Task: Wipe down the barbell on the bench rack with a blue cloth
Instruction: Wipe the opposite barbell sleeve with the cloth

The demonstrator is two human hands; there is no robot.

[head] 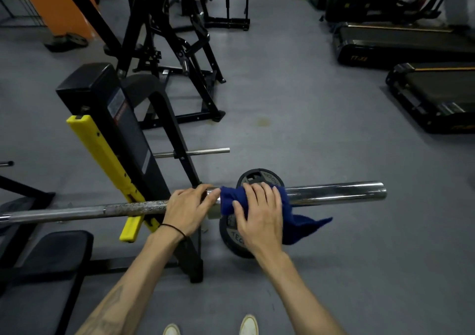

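Two hands work the barbell (334, 193) at once, each w/ its own job. Left hand (186, 210) curls over the bar just inboard of the collar, fingers wrapped round the steel; prob. there to stop the bar rolling or shifting on the rack while the other side rubs. Right hand (259, 214) presses the blue cloth (295, 221) onto the sleeve, fingers spread over the top & thumb tucked at the near side, so the cloth wraps the round surface instead of touching one strip only. Loose tail of cloth hangs off to the right below the sleeve, not gripped.

Bar lies across the bench rack (123, 142), resting by the yellow hook guard (102, 154), shaft running off to the left edge. Right sleeve is bare chrome out to its tip, no plates loaded, so the cloth has a free run outward. Weight plate (259, 178) sits behind and below the hands, likely on the rack's storage peg, not on the bar. Bench pad (51, 252) lies near left.

Judged stage: wiping the sleeve, near its inner end; outer chrome & knurled shaft likely still to do.
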